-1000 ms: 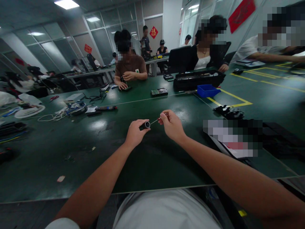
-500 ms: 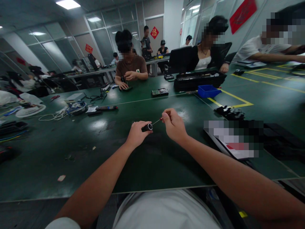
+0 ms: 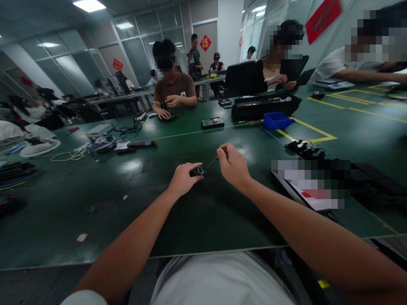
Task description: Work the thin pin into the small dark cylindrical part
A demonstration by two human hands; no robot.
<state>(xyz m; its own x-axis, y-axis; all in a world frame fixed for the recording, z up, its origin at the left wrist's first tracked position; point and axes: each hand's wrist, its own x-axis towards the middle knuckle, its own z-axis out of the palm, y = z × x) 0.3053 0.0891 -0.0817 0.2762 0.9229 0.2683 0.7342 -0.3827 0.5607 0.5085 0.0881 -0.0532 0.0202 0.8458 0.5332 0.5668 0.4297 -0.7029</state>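
Note:
My left hand point(image 3: 183, 178) is closed around a short black cylinder point(image 3: 196, 171), whose silver-ringed end faces right. In my right hand point(image 3: 232, 166), pinched between thumb and fingers, is a thin screwdriver point(image 3: 212, 162) with a reddish handle mostly covered by the fingers. Its shaft slants down and left to the ringed end of the cylinder. A small shiny bit shows at the tip, too small to make out; I cannot tell whether the tip touches the cylinder. Both hands are above the green table point(image 3: 203, 228).
A hard drive point(image 3: 213, 122) lies farther back, left of a blue bin point(image 3: 278, 121) and a long black casing point(image 3: 266, 107). A booklet point(image 3: 305, 186) is to the right. Cables point(image 3: 74, 151) and a pen-like tool point(image 3: 142, 144) lie left. Co-workers sit opposite.
The screwdriver tip has moved slightly down and out from the cylinder's ringed end, and its shaft is steeper. My left hand barely moved. A co-worker opposite has raised both hands.

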